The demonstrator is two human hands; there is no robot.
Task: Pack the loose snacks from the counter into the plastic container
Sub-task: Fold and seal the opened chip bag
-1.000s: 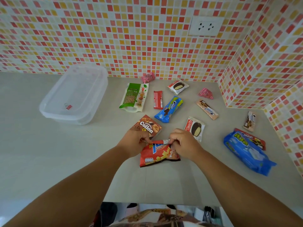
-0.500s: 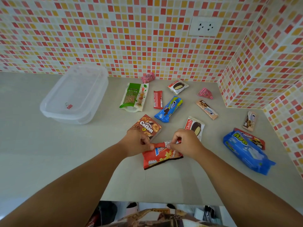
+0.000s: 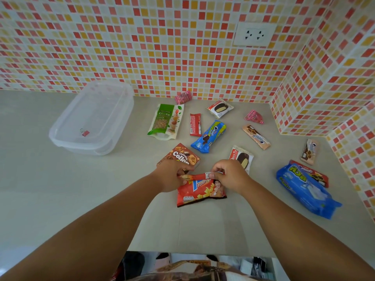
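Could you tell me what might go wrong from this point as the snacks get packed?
Both hands, left hand and right hand, pinch the folded top edge of the red potato chip bag; squeezing could crush the chips, or the fold may spring open. The plastic container sits well off to the left, so the carry passes over the Collon box and might nudge it.

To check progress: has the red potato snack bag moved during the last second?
No clear move. The red potato snack bag remains just below the Collon box; only its top edge is folded.
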